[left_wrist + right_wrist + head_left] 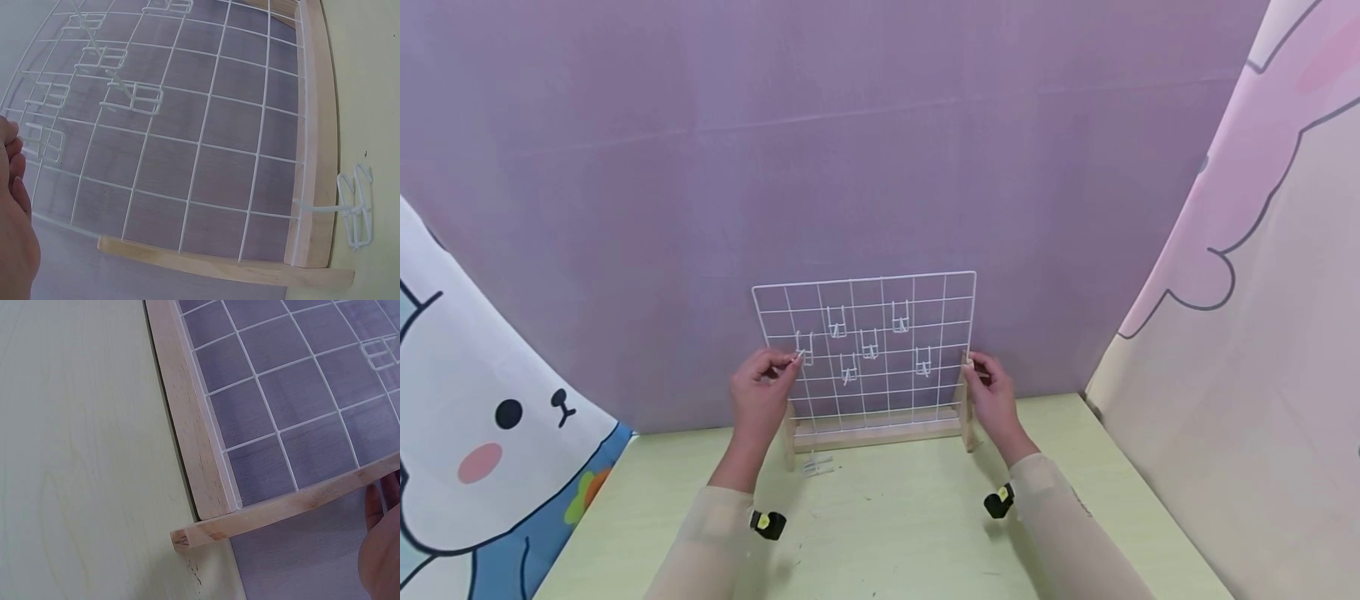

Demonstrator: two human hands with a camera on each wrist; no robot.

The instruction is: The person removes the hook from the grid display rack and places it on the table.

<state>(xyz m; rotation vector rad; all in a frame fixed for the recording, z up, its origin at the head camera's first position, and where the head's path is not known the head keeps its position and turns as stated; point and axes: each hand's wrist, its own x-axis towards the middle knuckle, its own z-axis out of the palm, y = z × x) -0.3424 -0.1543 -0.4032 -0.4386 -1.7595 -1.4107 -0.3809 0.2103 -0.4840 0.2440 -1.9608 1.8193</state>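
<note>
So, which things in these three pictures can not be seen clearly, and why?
- Left hand: head view shows fingers at a hook on the wire grid, too small to tell whether they pinch it.
- Left wrist view: the picture's edge cuts the hand off.
- Right hand: its fingertips touch the grid's right edge, but the hand hides the grip.
- Loose hook on the table: blurred in the head view.
</note>
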